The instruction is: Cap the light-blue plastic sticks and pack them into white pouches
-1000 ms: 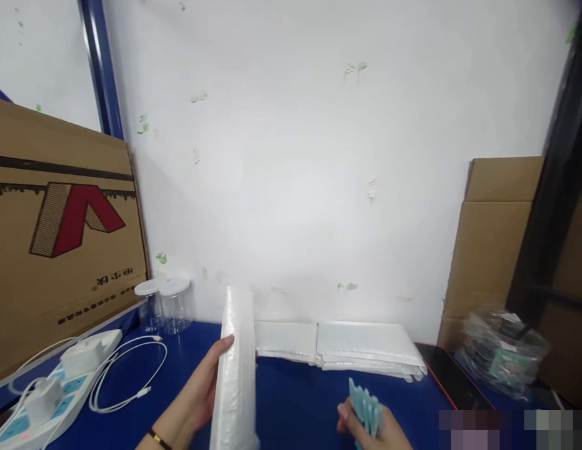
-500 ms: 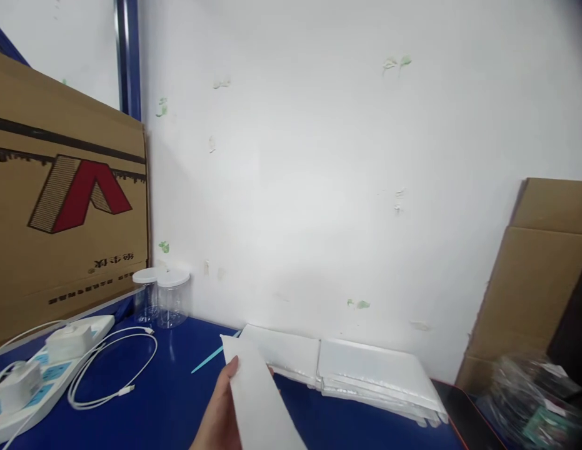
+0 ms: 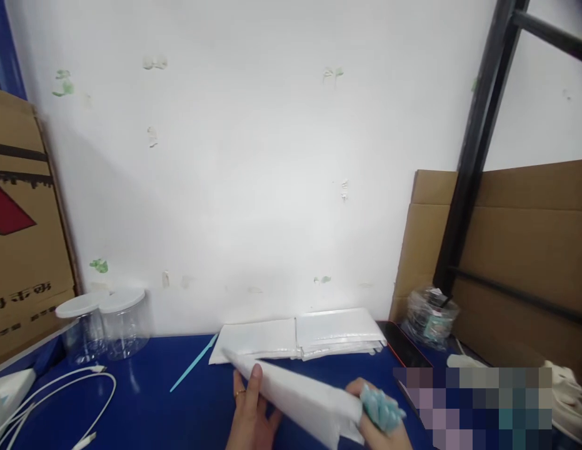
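A long, flat white packaging bag (image 3: 302, 397) slants across the front, its right end spread and slightly crumpled. My left hand (image 3: 253, 409) is closed on its left part, thumb on top and fingers behind. At the right end, my right hand (image 3: 368, 415) has its fingers curled against the bag. A cluster of glossy light-blue pieces (image 3: 382, 409) shows at that hand; whether it is gripped in the palm I cannot tell. On the blue table (image 3: 145, 400) lies a thin light-blue pointed stick (image 3: 193, 364). Behind the bag rest two stacks of flat white bags (image 3: 255, 337).
Two clear lidded jars (image 3: 124, 328) and a white cable (image 3: 113, 387) are at left, beside a printed carton (image 3: 28, 269). To the right are a black phone-like slab (image 3: 406, 347), a plastic-wrapped bundle (image 3: 431, 319), cardboard (image 3: 426, 244) and a dark metal post (image 3: 469, 169). A pixelated patch hides the lower right.
My view has turned right. The white bag has swung from near upright to a slant across the table, and my right hand has come into view at its right end.
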